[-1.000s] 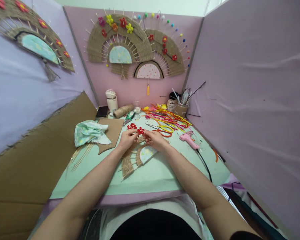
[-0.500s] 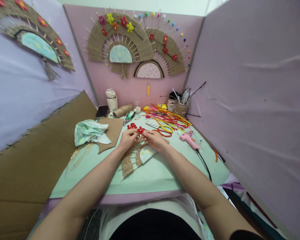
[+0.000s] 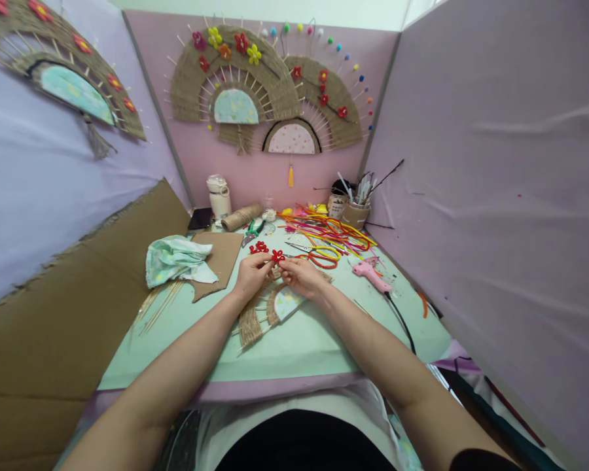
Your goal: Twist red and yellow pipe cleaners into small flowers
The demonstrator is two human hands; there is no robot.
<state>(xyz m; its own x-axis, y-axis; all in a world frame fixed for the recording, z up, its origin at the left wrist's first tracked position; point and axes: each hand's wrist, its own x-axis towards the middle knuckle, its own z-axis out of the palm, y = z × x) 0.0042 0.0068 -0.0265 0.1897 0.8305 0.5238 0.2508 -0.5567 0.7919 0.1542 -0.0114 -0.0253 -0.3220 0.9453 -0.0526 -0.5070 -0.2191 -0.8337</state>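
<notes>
In the head view, we have the left hand (image 3: 254, 273) and the right hand (image 3: 302, 275) close together, fingertips pinched on a small red fuzzy-wire flower (image 3: 278, 256), held above a fan of brown twine woven over thin sticks (image 3: 251, 325). We judge the flower's petals mostly formed; fine details are too small to tell. Similar red flowers (image 3: 259, 246) lie just beyond the left hand, apparently shaped already. The fan has its twine bands and pale floral half-disc (image 3: 286, 300) in place, yet we see no blossoms on its visible part, unlike the large flower-decked twine fan (image 3: 235, 65) on the wall. Decorating seems undone; the pink glue gun (image 3: 372, 275) lies untouched on the pale green tabletop (image 3: 304, 356).
</notes>
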